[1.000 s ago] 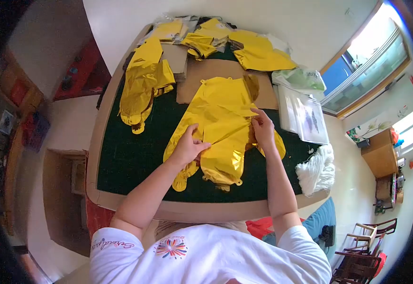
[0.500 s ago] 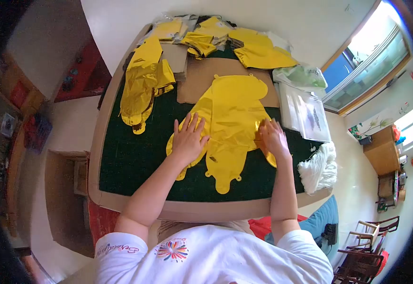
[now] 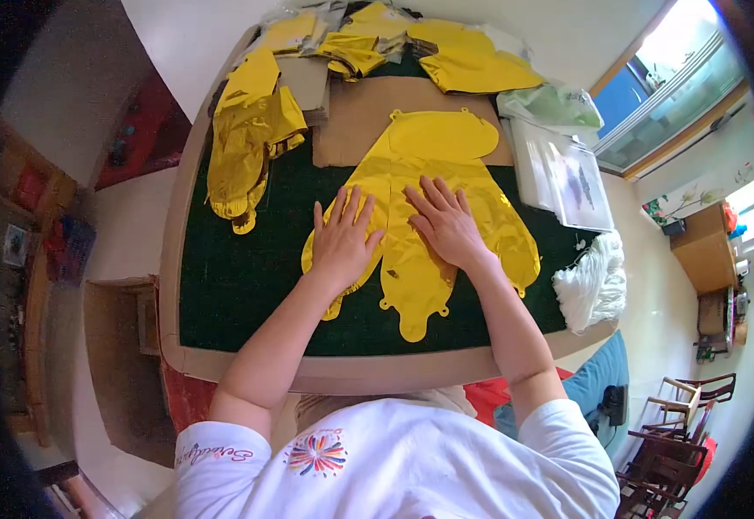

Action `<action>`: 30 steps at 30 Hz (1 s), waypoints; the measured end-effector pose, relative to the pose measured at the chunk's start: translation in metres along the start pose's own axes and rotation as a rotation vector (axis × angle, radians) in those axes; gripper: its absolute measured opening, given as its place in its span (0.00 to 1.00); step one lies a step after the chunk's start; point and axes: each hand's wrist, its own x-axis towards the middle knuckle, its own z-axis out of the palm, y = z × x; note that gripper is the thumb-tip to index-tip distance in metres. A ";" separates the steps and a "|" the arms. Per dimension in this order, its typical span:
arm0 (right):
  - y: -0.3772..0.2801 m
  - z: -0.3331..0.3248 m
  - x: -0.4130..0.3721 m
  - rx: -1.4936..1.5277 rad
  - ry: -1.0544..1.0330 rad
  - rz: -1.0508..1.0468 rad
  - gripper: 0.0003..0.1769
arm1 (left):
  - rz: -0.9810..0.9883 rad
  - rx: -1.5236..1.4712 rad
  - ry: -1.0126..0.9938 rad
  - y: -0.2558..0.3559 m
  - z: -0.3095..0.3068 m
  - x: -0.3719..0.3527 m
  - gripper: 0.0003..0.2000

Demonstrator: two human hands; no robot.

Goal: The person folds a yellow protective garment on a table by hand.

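Note:
A flat yellow foil piece (image 3: 442, 137) lies spread on the dark green table cover (image 3: 230, 303), its rounded top over brown cardboard (image 3: 355, 112) and a small tabbed end toward me. On its left part rests my left hand (image 3: 344, 238), fingers spread and palm down. My right hand (image 3: 448, 223) lies flat on the middle of the foil with its fingers apart. Neither hand grips anything. To the right of my right hand, a wide foil lobe (image 3: 515, 238) is laid out with small wrinkles.
Folded yellow foil pieces (image 3: 243, 147) lie at the left, and more foil (image 3: 472, 60) is stacked along the back. Clear plastic bags (image 3: 559, 182) and a bundle of white string (image 3: 591, 281) are at the right. A cardboard box (image 3: 122, 346) stands left of the table.
My right hand has moved left from the foil's right lobe to its middle. That lobe now lies spread outward and flatter. My left hand stays on the left part.

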 end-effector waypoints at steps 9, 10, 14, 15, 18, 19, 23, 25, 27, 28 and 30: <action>-0.004 0.000 0.002 0.003 0.007 -0.006 0.28 | -0.017 0.020 -0.037 0.000 -0.006 0.002 0.29; -0.003 -0.003 0.003 0.006 0.007 -0.004 0.28 | -0.021 0.011 -0.024 0.000 -0.005 0.002 0.29; 0.028 -0.022 0.002 0.209 0.285 0.046 0.26 | -0.009 0.021 0.172 -0.001 -0.013 0.002 0.28; 0.037 -0.034 -0.001 0.201 0.304 0.120 0.26 | 0.025 0.002 0.184 -0.002 -0.014 0.000 0.27; 0.064 -0.035 -0.018 0.248 0.253 0.199 0.26 | 0.093 -0.007 0.051 0.010 -0.019 -0.009 0.28; 0.067 -0.033 -0.021 0.242 0.191 0.238 0.30 | 0.100 -0.009 0.052 0.011 -0.018 -0.009 0.28; 0.065 -0.036 -0.027 0.186 0.112 0.319 0.34 | 0.052 0.023 -0.033 0.002 -0.008 -0.008 0.28; 0.067 -0.033 -0.029 0.154 0.043 0.326 0.36 | 0.028 0.042 -0.087 0.000 -0.007 -0.008 0.28; 0.070 -0.033 -0.029 0.171 -0.010 0.332 0.36 | 0.029 0.033 -0.101 -0.002 -0.007 -0.008 0.29; 0.071 -0.033 -0.029 0.186 -0.061 0.339 0.36 | 0.028 0.034 -0.101 -0.002 -0.008 -0.008 0.29; 0.073 -0.031 -0.029 0.183 -0.079 0.332 0.35 | 0.029 0.038 -0.110 -0.001 -0.009 -0.008 0.29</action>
